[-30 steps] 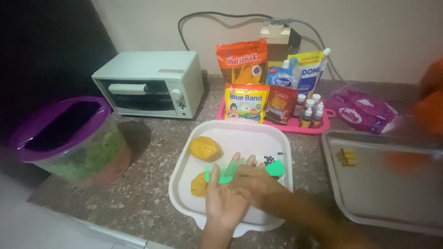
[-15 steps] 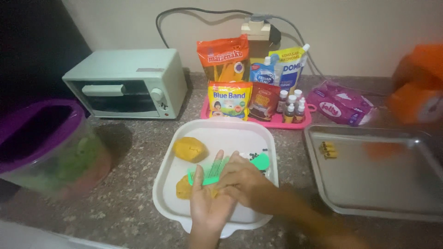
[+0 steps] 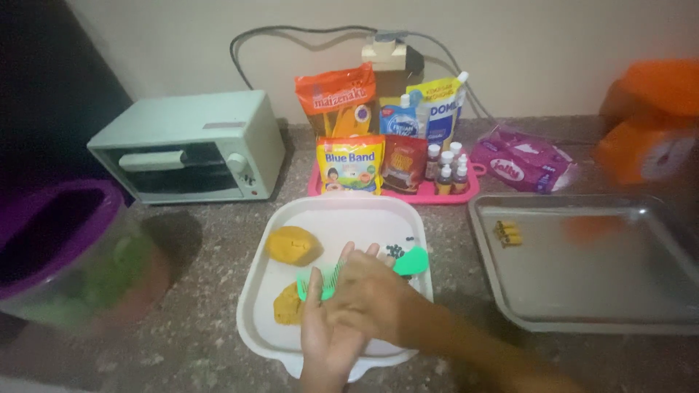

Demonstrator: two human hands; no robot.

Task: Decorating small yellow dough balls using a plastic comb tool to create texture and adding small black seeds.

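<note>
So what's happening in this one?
A person works over a white tray on a speckled counter. The left hand, palm up, and the right hand laid over it are pressed together, just over a green comb; what lies between the palms is hidden. Two lumps of yellow dough sit in the tray, a larger lump and a smaller lump by the hands. A metal baking tray to the right holds one small shaped piece. A toaster oven stands behind.

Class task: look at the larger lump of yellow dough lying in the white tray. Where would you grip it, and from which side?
Probably from above, fingers closing on its rounded sides: the dough lump lies free in the white tray, whose raised rim blocks a low approach, and the hands and green comb lie nearer the camera.
</note>
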